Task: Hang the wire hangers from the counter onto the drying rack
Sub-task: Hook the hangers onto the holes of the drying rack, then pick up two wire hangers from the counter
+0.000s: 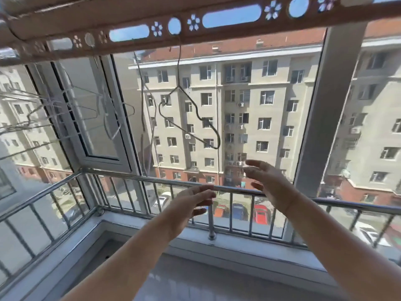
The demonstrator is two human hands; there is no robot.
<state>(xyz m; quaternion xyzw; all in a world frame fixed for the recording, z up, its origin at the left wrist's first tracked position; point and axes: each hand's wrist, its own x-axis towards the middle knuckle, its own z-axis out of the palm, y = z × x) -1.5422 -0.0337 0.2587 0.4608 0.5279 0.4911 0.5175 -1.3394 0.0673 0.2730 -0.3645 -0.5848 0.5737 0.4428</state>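
A thin wire hanger (pixel 196 111) hangs by its hook from a round hole in the pinkish drying rack bar (pixel 138 20) overhead. Several more wire hangers (pixel 65 111) hang from the same bar at the left, in front of the open window. My left hand (pixel 191 205) is raised below the hanger with fingers apart and nothing in it. A little higher and to the right, my right hand (pixel 269 183) is also open and empty. Neither hand touches the hanger. The counter is not in view.
A steel railing (pixel 138 180) runs along the window at waist height, above a white sill (pixel 238 246). An inward-opened window sash (pixel 95 118) stands at the left. A wide grey window post (pixel 325 109) rises at the right. Apartment blocks and parked cars lie outside.
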